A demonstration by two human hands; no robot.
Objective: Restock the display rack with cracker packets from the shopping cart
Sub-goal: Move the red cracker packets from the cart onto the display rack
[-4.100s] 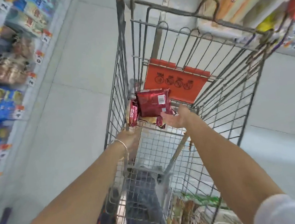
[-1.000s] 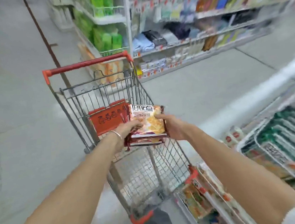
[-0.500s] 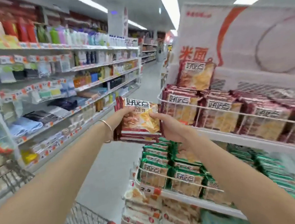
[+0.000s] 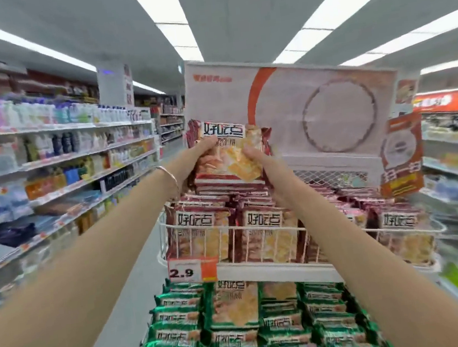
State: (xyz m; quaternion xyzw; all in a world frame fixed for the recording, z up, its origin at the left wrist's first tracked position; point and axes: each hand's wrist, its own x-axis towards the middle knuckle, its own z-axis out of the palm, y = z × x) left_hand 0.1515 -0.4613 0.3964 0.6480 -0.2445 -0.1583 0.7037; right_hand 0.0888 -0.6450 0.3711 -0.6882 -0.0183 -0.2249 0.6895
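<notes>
Between both hands I hold up a stack of red cracker packets, face toward me. My left hand grips its left edge, thumb on the front. My right hand grips the right edge. The stack hovers just above the top tier of the white wire display rack, which holds upright red cracker packets. Green cracker packets fill the tier below. The shopping cart is out of view.
A large header card rises behind the top tier. A price tag reading 2.9 hangs on the rack's front. Shelves of bottles and goods line the left of the aisle, whose floor runs beside the rack.
I have turned from the cart to the rack and raised the packet stack from chest height to above the top tier, closer to the header card. Both hands keep their hold.
</notes>
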